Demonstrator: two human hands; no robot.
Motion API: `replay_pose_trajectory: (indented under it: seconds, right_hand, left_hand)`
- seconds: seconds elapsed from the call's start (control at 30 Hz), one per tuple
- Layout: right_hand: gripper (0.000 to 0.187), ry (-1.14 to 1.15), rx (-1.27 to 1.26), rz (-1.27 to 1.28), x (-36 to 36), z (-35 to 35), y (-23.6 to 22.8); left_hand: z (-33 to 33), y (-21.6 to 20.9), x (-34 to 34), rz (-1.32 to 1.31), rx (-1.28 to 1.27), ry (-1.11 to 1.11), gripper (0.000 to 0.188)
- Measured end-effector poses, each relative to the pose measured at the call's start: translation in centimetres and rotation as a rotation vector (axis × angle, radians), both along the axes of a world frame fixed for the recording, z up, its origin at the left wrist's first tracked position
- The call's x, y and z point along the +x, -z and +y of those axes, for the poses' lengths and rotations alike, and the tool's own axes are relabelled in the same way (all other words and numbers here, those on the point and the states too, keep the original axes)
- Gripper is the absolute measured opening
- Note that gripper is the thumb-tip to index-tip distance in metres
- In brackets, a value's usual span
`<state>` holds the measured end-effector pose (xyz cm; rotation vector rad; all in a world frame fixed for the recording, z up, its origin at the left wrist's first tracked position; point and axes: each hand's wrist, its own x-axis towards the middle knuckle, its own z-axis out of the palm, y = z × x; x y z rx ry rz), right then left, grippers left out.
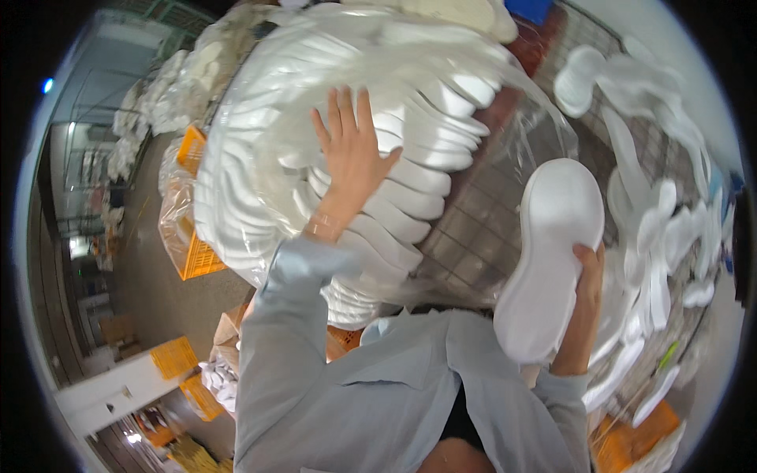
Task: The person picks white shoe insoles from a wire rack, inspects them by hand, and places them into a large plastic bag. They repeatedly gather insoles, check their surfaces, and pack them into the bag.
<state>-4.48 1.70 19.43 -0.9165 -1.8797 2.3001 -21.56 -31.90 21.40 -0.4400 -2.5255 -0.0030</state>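
Note:
My left hand point(352, 154) is stretched over a big clear plastic bag point(260, 150), fingers spread and nothing in it. Rows of white foam shoe soles point(414, 193) are packed inside that bag, overlapping one another. Whether the palm touches the plastic I cannot tell. At the right, my right hand point(589, 292) grips a single white shoe sole point(556, 236) by its outer edge, thumb on the face turned toward me. This sole stands nearly upright, close to my body, and the fingers behind it are hidden.
Loose white soles point(654, 236) lie heaped on a wire mesh surface point(481, 229) to the right. Orange crates point(197, 256) stand on the floor at the left. More bagged pale pieces point(165, 94) are piled at the far left. Another orange crate point(635, 437) sits at the lower right.

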Motion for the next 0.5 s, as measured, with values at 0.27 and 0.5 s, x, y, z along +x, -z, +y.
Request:
replay_pose_trajectory:
  seconds: [0.27,0.5]
  right_hand:
    - [0.071,-0.692,0.116,0.285,-15.7,-7.3,-5.2]
    - [0.064,-0.852,0.456,0.377,-37.8,-14.7,-10.7]
  left_hand:
    - [-0.3,-9.0,-18.1,-1.103,0.560,0.139,0.027]
    - [0.3,-19.0,-22.4,-1.281,1.158,0.322,0.016]
